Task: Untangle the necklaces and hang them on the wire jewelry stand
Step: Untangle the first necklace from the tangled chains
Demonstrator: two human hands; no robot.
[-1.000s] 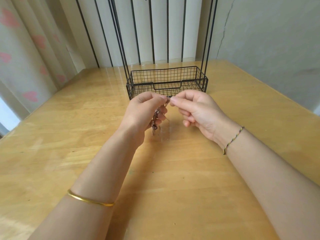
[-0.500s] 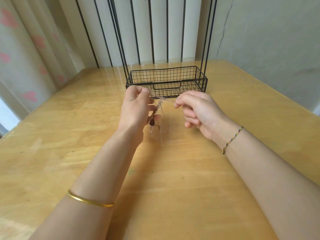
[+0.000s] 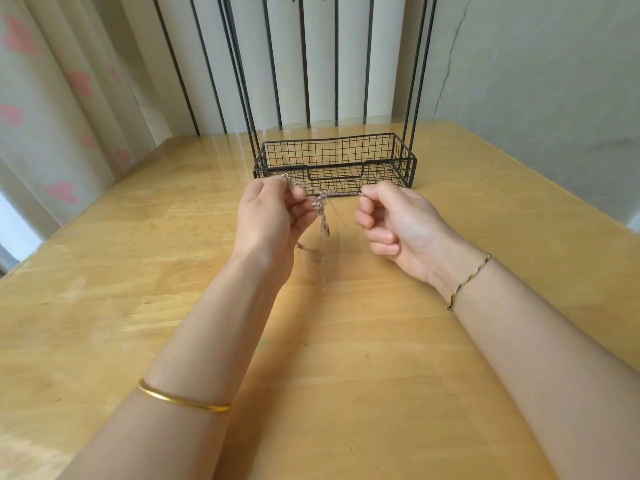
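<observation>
A thin silvery tangle of necklaces [image 3: 323, 197] stretches between my two hands, above the wooden table and just in front of the stand. My left hand [image 3: 273, 220] pinches one end near its thumb and forefinger. My right hand [image 3: 391, 221] pinches the other end, its lower fingers curled. A knotted clump hangs down from the middle of the chain, and a loose strand trails to the table below. The black wire jewelry stand [image 3: 334, 161] has a mesh basket base and tall upright rods; its top is out of frame.
The wooden table [image 3: 346, 358] spreads wide around my arms. A curtain with pink hearts [image 3: 52, 98] hangs at the left, a plain wall at the right. A gold bangle is on my left wrist, a woven cord on my right.
My hands have moved apart, left going left and right going right. The chain, bunched between touching fingertips a second ago, is now drawn out into a taut line with the clump dangling.
</observation>
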